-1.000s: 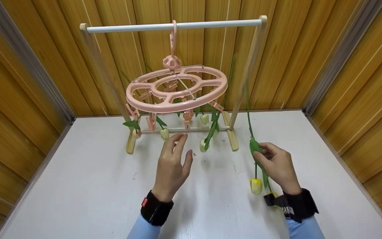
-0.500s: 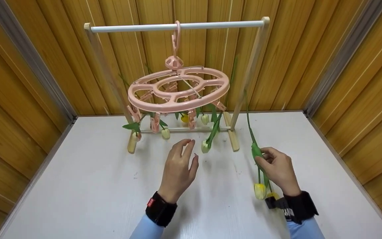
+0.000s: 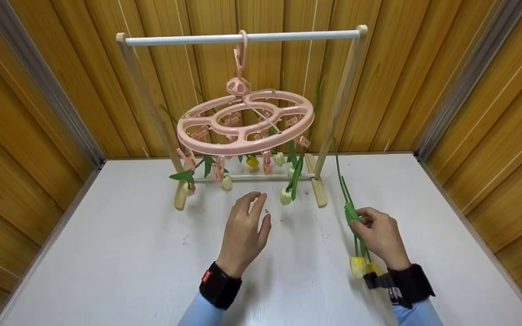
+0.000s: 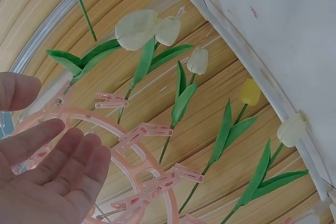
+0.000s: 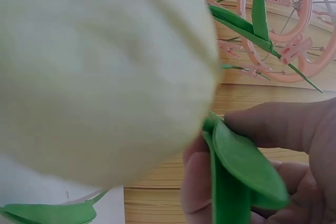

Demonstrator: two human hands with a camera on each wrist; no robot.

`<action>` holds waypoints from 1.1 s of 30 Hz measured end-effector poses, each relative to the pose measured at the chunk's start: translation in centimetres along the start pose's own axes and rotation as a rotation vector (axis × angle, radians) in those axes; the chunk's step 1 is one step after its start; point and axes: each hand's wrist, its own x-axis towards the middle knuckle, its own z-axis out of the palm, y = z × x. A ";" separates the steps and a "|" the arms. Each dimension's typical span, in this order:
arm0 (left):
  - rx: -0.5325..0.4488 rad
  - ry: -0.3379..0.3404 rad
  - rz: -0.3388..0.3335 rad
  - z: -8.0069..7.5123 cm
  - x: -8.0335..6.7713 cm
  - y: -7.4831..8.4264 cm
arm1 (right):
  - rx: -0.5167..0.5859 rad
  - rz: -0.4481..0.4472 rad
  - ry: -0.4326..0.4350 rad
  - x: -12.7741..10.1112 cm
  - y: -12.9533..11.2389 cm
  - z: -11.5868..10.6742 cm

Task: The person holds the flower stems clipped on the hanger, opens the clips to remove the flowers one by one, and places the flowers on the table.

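A pink round clip hanger hangs by its hook from the white rail of a wooden rack. Several artificial tulips dangle head-down from its clips. My right hand pinches the green stems and leaves of two tulips, whose yellow heads hang by my wrist; a pale head fills the right wrist view. My left hand hovers empty over the table, fingers relaxed, just below the hanger.
The rack's wooden feet and lower bar stand on a white table. Wooden panelled walls close in the back and both sides.
The hanger has turned a little and its tulips swing. My left hand has drawn back slightly toward me. My right hand has lowered the held tulips a bit.
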 end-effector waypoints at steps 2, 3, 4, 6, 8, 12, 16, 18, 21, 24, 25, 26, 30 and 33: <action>0.001 -0.005 -0.004 0.0 0.0 -0.1 | -0.003 0.014 -0.014 0.1 0.2 0.1; 0.002 -0.006 -0.006 0.0 0.0 -0.1 | -0.006 0.020 -0.020 0.1 0.3 0.1; 0.002 -0.006 -0.006 0.0 0.0 -0.1 | -0.009 0.024 -0.027 0.2 0.3 0.2; 0.004 -0.005 -0.005 0.0 0.0 -0.1 | -0.013 0.036 -0.042 0.2 0.5 0.3; 0.007 -0.005 -0.007 0.0 0.0 -0.1 | -0.018 0.044 -0.057 0.3 0.7 0.4; 0.008 -0.010 -0.009 0.1 0.0 -0.2 | -0.028 0.063 -0.082 0.5 1.1 0.8; 0.006 -0.021 -0.014 0.1 -0.1 -0.3 | -0.032 0.085 -0.103 0.7 1.6 1.1; 0.003 -0.021 -0.014 0.2 -0.1 -0.3 | -0.032 0.088 -0.115 0.8 1.7 1.2; 0.001 -0.016 -0.010 0.2 -0.1 -0.4 | -0.032 0.089 -0.139 0.9 1.9 1.5; 0.004 -0.008 0.000 0.3 -0.2 -0.5 | -0.032 0.094 -0.163 1.0 2.1 1.7; 0.006 -0.005 0.003 0.3 -0.2 -0.6 | -0.032 0.103 -0.172 1.0 2.2 1.8; 0.009 -0.002 0.005 0.3 -0.2 -0.6 | -0.032 0.112 -0.179 1.0 2.2 1.9; 0.015 0.003 0.010 0.4 -0.2 -0.7 | -0.030 0.140 -0.207 1.1 2.5 2.1; 0.013 0.001 0.009 0.4 -0.2 -0.7 | -0.036 0.140 -0.219 1.1 2.7 2.3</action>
